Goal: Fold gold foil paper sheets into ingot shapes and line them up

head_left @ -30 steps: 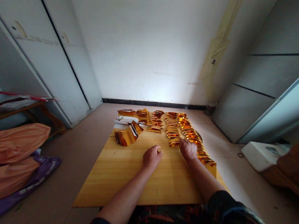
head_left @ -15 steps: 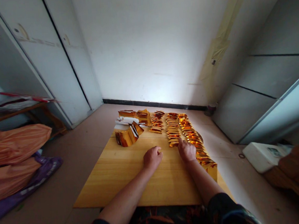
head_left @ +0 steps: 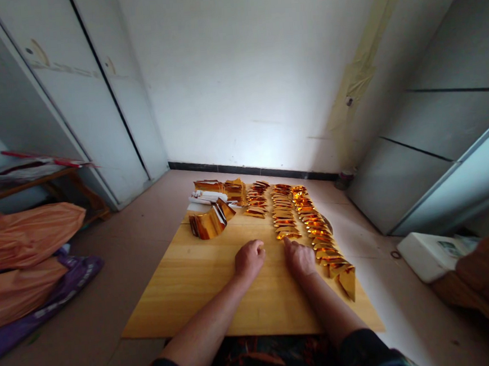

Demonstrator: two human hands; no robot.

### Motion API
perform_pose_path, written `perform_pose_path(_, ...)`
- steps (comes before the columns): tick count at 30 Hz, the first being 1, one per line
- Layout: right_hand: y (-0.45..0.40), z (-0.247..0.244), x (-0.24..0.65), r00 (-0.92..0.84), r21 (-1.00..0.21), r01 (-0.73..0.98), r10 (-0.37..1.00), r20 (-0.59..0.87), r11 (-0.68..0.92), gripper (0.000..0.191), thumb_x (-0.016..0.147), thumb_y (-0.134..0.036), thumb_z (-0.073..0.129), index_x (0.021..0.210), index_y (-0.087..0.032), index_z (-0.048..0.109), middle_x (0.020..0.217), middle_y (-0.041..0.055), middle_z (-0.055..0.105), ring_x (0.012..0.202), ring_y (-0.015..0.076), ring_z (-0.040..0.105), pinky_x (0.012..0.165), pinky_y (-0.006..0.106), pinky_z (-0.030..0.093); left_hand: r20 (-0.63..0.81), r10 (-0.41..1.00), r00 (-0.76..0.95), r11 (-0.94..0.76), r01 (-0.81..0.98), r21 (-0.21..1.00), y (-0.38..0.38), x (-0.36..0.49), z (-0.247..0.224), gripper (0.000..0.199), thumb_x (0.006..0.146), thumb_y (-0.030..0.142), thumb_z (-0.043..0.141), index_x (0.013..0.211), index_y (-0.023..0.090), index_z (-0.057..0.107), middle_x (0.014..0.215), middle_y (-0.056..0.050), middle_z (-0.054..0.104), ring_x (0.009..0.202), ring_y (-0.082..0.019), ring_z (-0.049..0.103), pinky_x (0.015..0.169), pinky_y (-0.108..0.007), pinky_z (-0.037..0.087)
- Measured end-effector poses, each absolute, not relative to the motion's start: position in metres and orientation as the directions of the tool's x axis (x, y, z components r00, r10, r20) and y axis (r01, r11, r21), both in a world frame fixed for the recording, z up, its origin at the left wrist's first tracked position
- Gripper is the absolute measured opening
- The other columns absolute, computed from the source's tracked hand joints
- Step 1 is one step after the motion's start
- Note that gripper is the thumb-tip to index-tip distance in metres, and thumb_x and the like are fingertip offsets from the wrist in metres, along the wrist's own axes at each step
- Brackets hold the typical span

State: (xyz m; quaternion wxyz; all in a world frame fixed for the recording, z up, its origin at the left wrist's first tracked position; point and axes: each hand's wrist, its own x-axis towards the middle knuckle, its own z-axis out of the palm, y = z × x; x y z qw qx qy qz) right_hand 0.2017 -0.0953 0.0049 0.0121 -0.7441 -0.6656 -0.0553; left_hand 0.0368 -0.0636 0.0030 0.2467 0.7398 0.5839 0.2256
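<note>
My left hand (head_left: 250, 257) rests on the board, closed like a fist, with nothing showing in it. My right hand (head_left: 300, 258) has its fingers mostly curled, and its index fingertip points to the near edge of the closest folded gold paper piece (head_left: 289, 235), touching or almost touching it. That piece ends the middle column of shiny folded gold papers (head_left: 283, 205). To its right a longer column of gold papers (head_left: 323, 239) runs toward me. A shorter column (head_left: 256, 199) stands to its left.
A curved stack of gold paper sheets (head_left: 209, 224) lies at the board's left, with white rolls (head_left: 207, 197) and another gold stack (head_left: 235, 192) behind it. All stand on a wooden board (head_left: 186, 300). A white box (head_left: 428, 256) sits on the right, orange bags (head_left: 24, 234) on the left.
My right hand has drawn slightly left and toward me, uncovering the near end of the middle column and more of the right column. My left hand has stayed in place.
</note>
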Motion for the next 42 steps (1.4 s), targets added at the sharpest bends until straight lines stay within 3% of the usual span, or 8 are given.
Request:
perform_pose_path(11, -0.097, 0.013, 0.203, 0.174, 0.04, 0.983, 0.982, 0.076, -0.178, 0.038, 0.092, -0.015, 0.032, 0.119, -0.019, 0.059, 0.079, 0.0111, 0.068, 0.061, 0.0171, 0.062, 0.055, 0.025, 0.041, 0.068, 0.973, 0.219, -0.213, 0.753, 0.622, -0.064, 0.037, 0.0, 0.024, 0.082, 0.016, 0.053, 0.101, 0.022, 0.066, 0.103, -0.002, 0.069, 0.093, -0.013, 0.062, 0.082, -0.021, 0.042)
perform_pose_path(18, -0.093, 0.012, 0.206, 0.194, 0.059, 0.979, 0.981, 0.028, -0.195, 0.035, 0.094, -0.021, 0.038, 0.124, -0.027, 0.055, 0.079, 0.0088, 0.069, 0.062, 0.0196, 0.064, 0.054, 0.026, 0.041, 0.036, 0.976, 0.216, -0.19, 0.753, 0.631, -0.065, 0.037, 0.002, 0.024, 0.082, 0.016, 0.053, 0.101, 0.023, 0.065, 0.103, -0.001, 0.069, 0.092, -0.013, 0.061, 0.082, -0.021, 0.042)
perform_pose_path(33, -0.088, 0.02, 0.201, 0.188, 0.067, 0.981, 0.981, -0.048, -0.185, 0.036, 0.093, -0.016, 0.032, 0.117, -0.025, 0.058, 0.084, 0.0094, 0.07, 0.069, 0.0199, 0.066, 0.059, 0.028, 0.042, 0.097, 0.968, 0.23, -0.239, 0.745, 0.622, -0.064, 0.036, -0.003, 0.023, 0.081, 0.015, 0.053, 0.099, 0.022, 0.065, 0.101, -0.001, 0.069, 0.09, -0.013, 0.062, 0.08, -0.021, 0.043)
perform_pose_path(42, -0.086, 0.016, 0.201, 0.204, 0.084, 0.977, 0.977, -0.061, -0.198, 0.03, 0.095, -0.023, 0.035, 0.112, -0.026, 0.059, 0.085, 0.0083, 0.07, 0.071, 0.0197, 0.067, 0.06, 0.026, 0.044, 0.117, 0.965, 0.234, -0.255, 0.743, 0.619, -0.064, 0.036, -0.004, 0.022, 0.08, 0.014, 0.054, 0.097, 0.021, 0.065, 0.098, -0.002, 0.07, 0.088, -0.013, 0.062, 0.077, -0.021, 0.043)
